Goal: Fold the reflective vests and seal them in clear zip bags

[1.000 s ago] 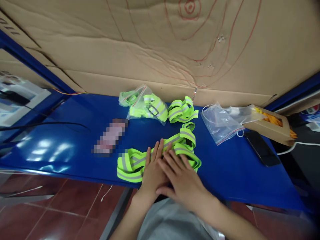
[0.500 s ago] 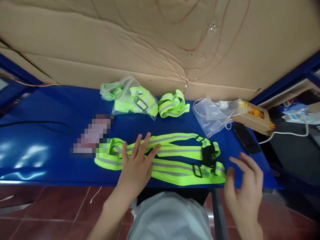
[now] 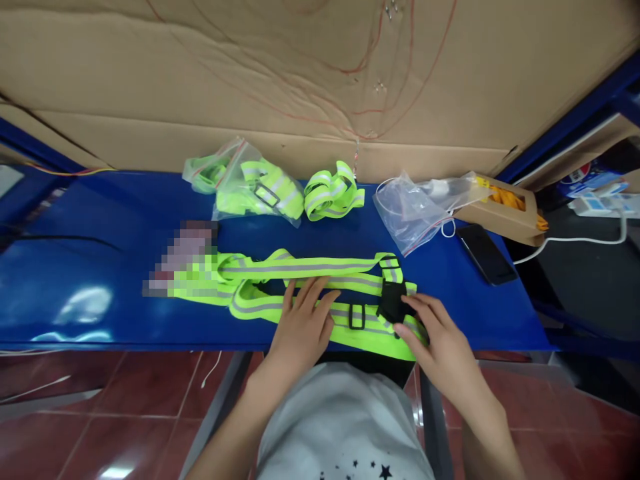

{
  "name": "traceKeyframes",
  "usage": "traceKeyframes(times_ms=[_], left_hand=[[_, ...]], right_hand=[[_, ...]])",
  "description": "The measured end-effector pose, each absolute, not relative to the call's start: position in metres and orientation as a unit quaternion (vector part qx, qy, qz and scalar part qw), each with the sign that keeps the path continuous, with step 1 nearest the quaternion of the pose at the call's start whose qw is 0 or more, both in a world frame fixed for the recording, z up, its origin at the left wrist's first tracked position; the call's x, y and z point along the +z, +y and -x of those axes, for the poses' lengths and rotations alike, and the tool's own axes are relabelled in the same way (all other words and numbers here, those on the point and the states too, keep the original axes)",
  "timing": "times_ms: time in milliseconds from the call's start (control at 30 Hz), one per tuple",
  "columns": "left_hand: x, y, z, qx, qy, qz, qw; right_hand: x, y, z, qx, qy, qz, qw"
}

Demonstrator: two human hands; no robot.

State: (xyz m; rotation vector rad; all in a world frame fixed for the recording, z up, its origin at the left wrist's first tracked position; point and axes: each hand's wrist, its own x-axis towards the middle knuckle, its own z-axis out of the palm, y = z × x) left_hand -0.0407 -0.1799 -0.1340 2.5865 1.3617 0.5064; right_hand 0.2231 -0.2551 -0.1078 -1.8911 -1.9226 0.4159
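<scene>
A neon-yellow reflective strap harness (image 3: 305,268) with grey stripes lies stretched out along the front of the blue table (image 3: 100,267). My left hand (image 3: 303,323) rests flat on its middle, fingers spread. My right hand (image 3: 435,337) lies on its right end, fingers apart, thumb and fingertips touching the black buckle (image 3: 393,303). A black slider ring (image 3: 356,317) sits between my hands.
At the back lie a bagged harness (image 3: 255,190), a loose folded harness (image 3: 333,193), an empty zip bag (image 3: 415,213), a cardboard box (image 3: 505,207) and a black phone (image 3: 485,253). A blurred patch (image 3: 183,257) sits at left. Cardboard sheets stand behind the table.
The bunched harness has been spread out flat across the table. My right hand swung out to the right off the table edge, then came back onto the buckle end; my left hand stayed on the straps.
</scene>
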Motion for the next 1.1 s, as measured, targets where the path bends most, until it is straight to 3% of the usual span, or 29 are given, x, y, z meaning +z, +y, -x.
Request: traceKeyframes(times_ms=[133,267,367,533,700,967,1100], left_hand=[[-0.114,-0.201,0.014,0.248,0.456,-0.840,0.156],[-0.106,-0.224,-0.009,0.186,0.483,-0.841,0.160],[-0.107,-0.230,-0.009,0.156,0.471,-0.850,0.178],[-0.114,-0.234,0.000,0.159,0.452,-0.861,0.171],[-0.114,-0.242,0.004,0.170,0.490,-0.846,0.121],[-0.112,-0.238,0.006,0.115,0.443,-0.889,0.028],[-0.107,-0.229,0.023,0.138,0.432,-0.890,0.043]], right_hand=[[-0.105,-0.274,-0.217,0.263,-0.710,0.596,0.267],[-0.101,-0.272,-0.217,0.190,-0.739,0.564,0.315],[-0.103,-0.262,-0.220,0.130,-0.780,0.555,0.257],[-0.116,-0.248,-0.208,0.174,-0.832,0.508,0.142],[-0.123,-0.247,-0.199,0.190,-0.833,0.500,0.143],[-0.122,-0.250,-0.189,0.087,-0.876,0.464,0.102],[-0.113,-0.241,-0.208,0.071,-0.867,0.474,0.133]])
